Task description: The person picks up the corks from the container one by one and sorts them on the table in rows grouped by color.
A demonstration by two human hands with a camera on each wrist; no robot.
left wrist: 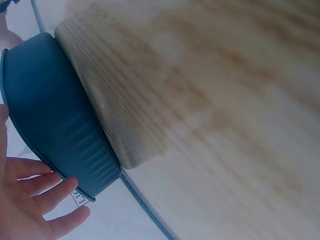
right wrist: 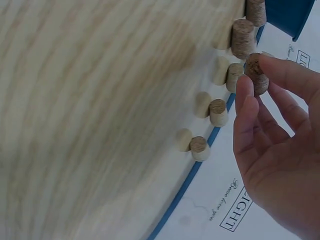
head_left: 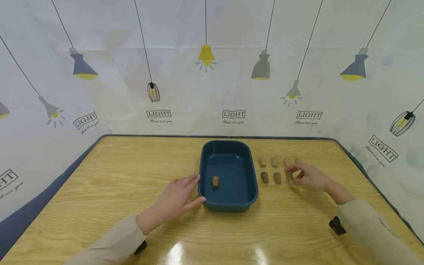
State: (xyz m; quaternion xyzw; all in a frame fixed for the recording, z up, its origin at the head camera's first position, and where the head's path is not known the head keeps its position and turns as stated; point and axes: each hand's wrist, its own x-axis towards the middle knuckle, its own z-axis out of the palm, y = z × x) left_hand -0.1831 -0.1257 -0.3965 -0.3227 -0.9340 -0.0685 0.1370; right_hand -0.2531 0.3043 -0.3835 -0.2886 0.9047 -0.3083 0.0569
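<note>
A deep blue rectangular basin (head_left: 228, 207) stands at the middle of the table, with one brown cork stopper (head_left: 215, 182) inside near its left side. My left hand (head_left: 173, 198) touches the basin's left rim, fingers fairly straight and thumb at the near left corner. To the right of the basin, my right hand (head_left: 311, 178) pinches a darker cork (right wrist: 257, 75) between thumb and fingertips. Beside it in the near row are two dark corks (head_left: 271, 177). The far row holds several paler corks (head_left: 274, 162), the rightmost partly hidden behind the right hand.
The wooden table (head_left: 109, 176) ends at a dark blue edge along the back. A white printed sheet (head_left: 185, 95) with lamp drawings hangs behind and at both sides.
</note>
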